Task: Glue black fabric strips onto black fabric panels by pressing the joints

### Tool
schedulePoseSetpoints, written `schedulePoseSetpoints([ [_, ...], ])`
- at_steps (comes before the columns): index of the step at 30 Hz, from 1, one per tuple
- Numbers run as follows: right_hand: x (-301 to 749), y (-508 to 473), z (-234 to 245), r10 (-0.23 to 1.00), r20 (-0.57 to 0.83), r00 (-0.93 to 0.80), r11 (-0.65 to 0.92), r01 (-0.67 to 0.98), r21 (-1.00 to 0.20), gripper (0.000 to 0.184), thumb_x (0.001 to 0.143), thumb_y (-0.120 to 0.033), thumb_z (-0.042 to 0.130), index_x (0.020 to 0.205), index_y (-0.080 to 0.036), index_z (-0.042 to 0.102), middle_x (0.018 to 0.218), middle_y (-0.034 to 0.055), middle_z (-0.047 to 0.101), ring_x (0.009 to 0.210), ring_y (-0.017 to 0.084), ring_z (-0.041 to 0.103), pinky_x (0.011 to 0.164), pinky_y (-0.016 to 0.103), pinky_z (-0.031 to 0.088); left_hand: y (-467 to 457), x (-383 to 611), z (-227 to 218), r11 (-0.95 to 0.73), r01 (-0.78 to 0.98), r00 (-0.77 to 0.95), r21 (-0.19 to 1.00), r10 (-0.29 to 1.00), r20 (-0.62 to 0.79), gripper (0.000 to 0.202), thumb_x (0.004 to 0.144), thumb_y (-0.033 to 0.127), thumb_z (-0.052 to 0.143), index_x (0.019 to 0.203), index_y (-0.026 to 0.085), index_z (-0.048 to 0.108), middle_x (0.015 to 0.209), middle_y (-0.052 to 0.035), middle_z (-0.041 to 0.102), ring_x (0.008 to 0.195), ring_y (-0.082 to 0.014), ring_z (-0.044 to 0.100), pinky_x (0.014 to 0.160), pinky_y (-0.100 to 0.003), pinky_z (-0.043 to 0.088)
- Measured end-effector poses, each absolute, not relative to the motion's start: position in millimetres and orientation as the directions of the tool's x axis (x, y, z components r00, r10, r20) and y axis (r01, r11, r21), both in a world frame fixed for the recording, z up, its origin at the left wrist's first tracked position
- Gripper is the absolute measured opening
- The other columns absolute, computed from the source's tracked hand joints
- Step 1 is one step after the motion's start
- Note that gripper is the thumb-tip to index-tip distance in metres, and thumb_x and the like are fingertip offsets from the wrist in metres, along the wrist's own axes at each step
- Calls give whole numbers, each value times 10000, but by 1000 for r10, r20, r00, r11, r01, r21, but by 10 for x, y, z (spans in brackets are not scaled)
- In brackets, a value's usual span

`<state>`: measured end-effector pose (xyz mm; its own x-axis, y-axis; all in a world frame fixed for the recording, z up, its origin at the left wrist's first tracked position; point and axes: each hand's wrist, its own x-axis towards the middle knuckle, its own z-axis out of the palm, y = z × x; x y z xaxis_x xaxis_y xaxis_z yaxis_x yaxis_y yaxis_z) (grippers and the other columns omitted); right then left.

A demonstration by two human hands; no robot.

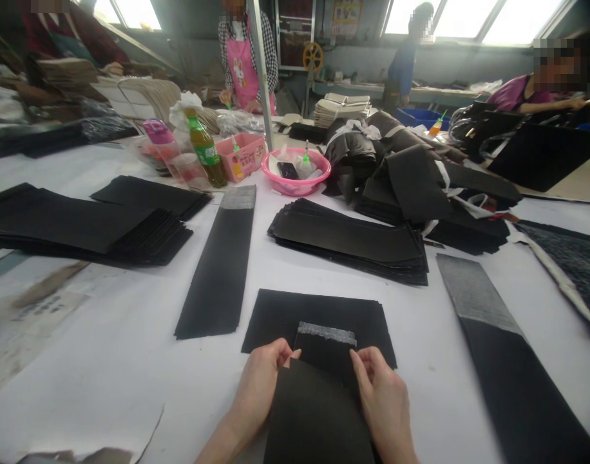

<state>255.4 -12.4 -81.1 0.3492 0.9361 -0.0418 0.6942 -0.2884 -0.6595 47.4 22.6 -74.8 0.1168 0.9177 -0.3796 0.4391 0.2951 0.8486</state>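
My left hand and my right hand both pinch the edges of a black paper strip at the near edge of the table. The strip is folded, with a band of glue across its far end. It lies over a flat black sheet. Both hands have their fingers closed on the strip's sides.
On the white table lie a long black strip, another at right, and stacks of black sheets. A pink bowl, a pink basket and a green bottle stand farther back. Other people work around the table.
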Motion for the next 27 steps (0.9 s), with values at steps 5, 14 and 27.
schedulePoseSetpoints([
  [5, 2553, -126, -819, 932, -65, 356, -306, 681, -665, 455, 892, -638, 381, 725, -239, 523, 610, -1, 611, 520, 173, 578, 521, 262, 370, 232, 473, -761, 293, 441, 118, 848, 918, -379, 447, 859, 541, 534, 634, 161, 465, 580, 14, 490, 557, -124, 416, 497, -203, 262],
  [14, 2558, -126, -813, 933, -46, 357, -290, 672, -681, 464, 889, -644, 375, 716, -237, 517, 589, 5, 602, 504, 175, 568, 510, 263, 365, 239, 477, -743, 291, 451, 110, 844, 920, -376, 448, 837, 550, 554, 626, 163, 471, 578, 10, 495, 555, -132, 428, 493, -201, 271],
  [27, 2536, -116, -768, 921, -84, 380, -336, 669, -663, 343, 912, -510, 450, 717, -233, 507, 601, -20, 615, 533, 158, 577, 517, 238, 357, 220, 467, -823, 273, 513, 107, 814, 920, -376, 476, 829, 586, 553, 619, 169, 461, 553, 26, 453, 549, -127, 407, 489, -195, 259],
])
